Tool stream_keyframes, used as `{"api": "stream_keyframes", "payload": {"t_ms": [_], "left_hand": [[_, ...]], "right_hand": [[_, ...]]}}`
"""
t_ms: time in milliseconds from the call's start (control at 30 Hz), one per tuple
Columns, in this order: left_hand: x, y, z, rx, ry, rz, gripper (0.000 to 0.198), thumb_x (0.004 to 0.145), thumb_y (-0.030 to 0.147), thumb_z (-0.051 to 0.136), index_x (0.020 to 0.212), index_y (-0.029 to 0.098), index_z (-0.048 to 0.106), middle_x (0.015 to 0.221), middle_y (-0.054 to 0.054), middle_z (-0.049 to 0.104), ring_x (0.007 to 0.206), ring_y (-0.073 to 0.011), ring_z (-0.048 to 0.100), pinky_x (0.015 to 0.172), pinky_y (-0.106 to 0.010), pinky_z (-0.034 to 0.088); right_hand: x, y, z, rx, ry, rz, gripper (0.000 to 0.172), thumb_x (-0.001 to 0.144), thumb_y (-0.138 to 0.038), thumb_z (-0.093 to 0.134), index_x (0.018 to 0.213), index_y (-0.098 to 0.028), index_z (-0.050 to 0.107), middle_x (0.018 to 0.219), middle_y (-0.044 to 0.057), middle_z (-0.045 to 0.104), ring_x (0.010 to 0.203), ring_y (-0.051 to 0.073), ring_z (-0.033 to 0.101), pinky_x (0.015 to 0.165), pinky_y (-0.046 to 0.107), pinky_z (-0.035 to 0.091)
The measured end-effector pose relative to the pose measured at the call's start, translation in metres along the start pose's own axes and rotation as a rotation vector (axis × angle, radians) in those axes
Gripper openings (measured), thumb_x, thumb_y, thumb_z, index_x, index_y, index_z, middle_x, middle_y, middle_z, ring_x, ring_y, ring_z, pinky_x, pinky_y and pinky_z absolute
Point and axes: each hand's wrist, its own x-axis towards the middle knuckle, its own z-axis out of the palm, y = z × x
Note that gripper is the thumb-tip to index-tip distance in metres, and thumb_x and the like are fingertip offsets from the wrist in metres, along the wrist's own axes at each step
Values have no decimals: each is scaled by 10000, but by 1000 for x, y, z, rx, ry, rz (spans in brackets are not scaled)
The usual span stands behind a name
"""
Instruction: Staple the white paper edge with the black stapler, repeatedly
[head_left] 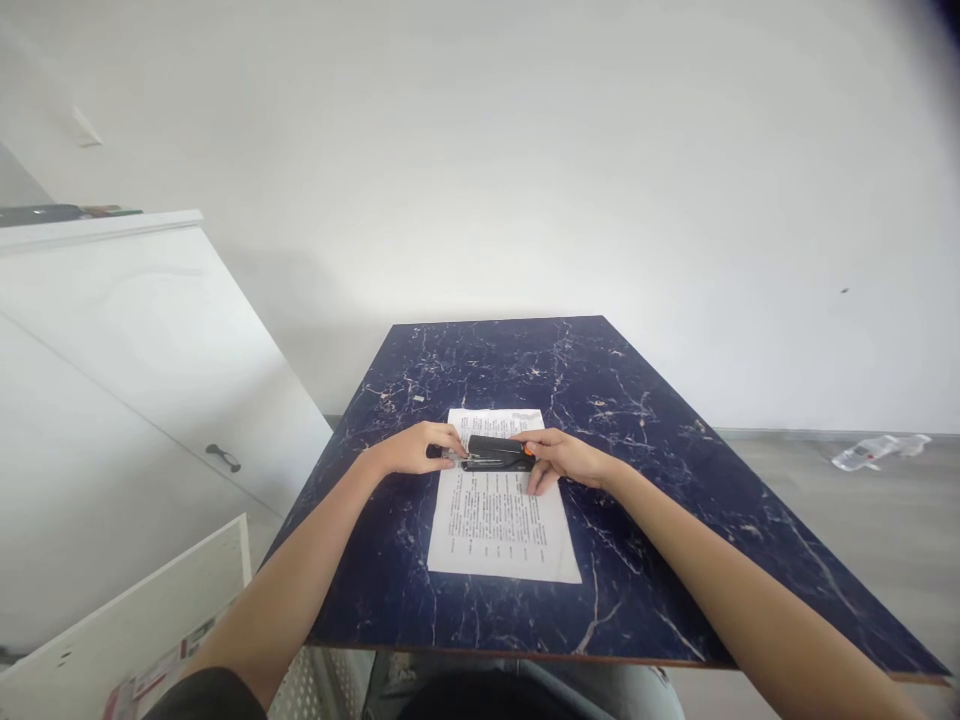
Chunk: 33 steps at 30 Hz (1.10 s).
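A black stapler [491, 448] with an orange part at its rear lies across a stack of printed paper [495, 530]. Its top looks raised, and a metal strip shows beneath. My right hand [559, 458] grips the rear of the stapler from the right, thumb by the orange part and some fingers low over the sheet. At the stapler's left end, my left hand [424, 447] has thumb and fingers bent together in a pinch. Whatever lies between those fingertips is too small to make out.
The paper rests on a dark blue marbled table [510, 370]. Toward the back left of it lies a small pale piece [418, 398]. A white cabinet [150, 340] stands at the left. Crumpled clear plastic [874, 452] is on the floor at the right.
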Motion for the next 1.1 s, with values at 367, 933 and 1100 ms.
{"api": "stream_keyframes", "payload": {"t_ms": [367,933,1100], "left_hand": [[-7,1,-2,4,68,-3,190,881,259,721,1067,245,755,1052,-80,755,883,-198,717,779,-296,548],[24,13,18,-1184,1152,-111,189,937,340,635,962,169,713,1124,-118,721,1116,-234,680,998,-359,535],[38,35,50,-1792,1027,-195,293,1001,392,527,1066,143,666,1158,-176,688,1132,-276,690,988,-400,569]], "right_hand": [[-2,-3,10,-477,61,-152,578,909,-550,682,1361,-198,611,798,30,725,463,142,614,425,264,504],[-6,-12,32,-724,523,-653,337,881,-375,744,1168,-198,746,935,54,778,536,132,653,480,258,532],[-15,-14,33,-1093,813,-1059,352,964,-189,619,1303,-248,691,1291,77,732,958,198,754,660,270,619]]}}
